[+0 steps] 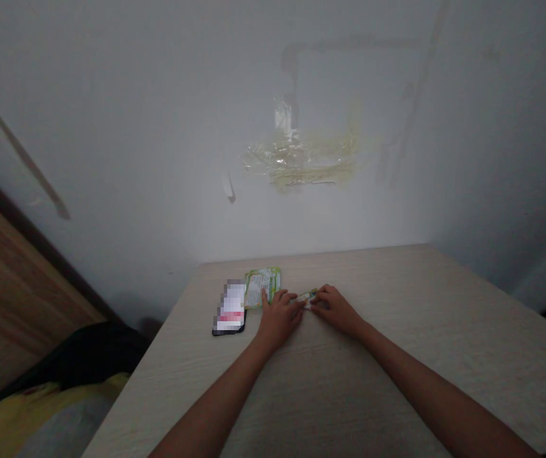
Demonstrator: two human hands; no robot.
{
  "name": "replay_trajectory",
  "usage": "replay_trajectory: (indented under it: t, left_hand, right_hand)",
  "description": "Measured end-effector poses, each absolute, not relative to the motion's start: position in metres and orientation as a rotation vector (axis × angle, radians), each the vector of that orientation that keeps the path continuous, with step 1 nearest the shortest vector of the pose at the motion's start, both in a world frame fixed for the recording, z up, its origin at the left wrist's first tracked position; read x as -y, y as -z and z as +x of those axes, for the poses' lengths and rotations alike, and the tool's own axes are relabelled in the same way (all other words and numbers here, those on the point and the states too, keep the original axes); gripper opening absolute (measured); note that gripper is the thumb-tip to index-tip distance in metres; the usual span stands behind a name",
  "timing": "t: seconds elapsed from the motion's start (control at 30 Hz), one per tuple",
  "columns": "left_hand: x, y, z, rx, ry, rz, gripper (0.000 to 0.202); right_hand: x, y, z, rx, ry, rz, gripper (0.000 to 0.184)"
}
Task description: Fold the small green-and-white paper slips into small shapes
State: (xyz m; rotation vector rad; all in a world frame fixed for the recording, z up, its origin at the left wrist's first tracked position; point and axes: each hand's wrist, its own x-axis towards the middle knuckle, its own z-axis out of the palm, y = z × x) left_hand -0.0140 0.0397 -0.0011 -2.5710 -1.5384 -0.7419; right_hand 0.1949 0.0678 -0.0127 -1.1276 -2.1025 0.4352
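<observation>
On the table, a small green-and-white packet (307, 296) lies between my hands, its ends partly covered by fingers. My right hand (337, 310) is closed, pinching the packet's right end. At its left end, the thumb and forefinger of my left hand (280, 318) press together on it, while the other fingers spread out to the left. One of those fingers rests over the lower part of a larger green-and-white printed sachet (256, 286), which lies flat. The print on the small packet is too small to read.
A smartphone (230, 308) with a lit, blurred screen lies left of the sachet. The pale wood table (397, 286) meets a white wall (158, 127) bearing clear tape and stains. Yellow and grey cloth (48, 420) lies beyond the table's left edge, near a wooden panel (0, 286).
</observation>
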Motion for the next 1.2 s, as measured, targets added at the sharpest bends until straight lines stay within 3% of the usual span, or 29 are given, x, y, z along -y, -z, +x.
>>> replay_trajectory:
  t: [1.2]
  left_hand:
    - [-0.0408,0.0028,-0.0145,1.592,0.688,-2.553,0.028]
  right_hand:
    - [-0.0647,0.003,0.2028,2.303,-0.316,-0.978,0.024]
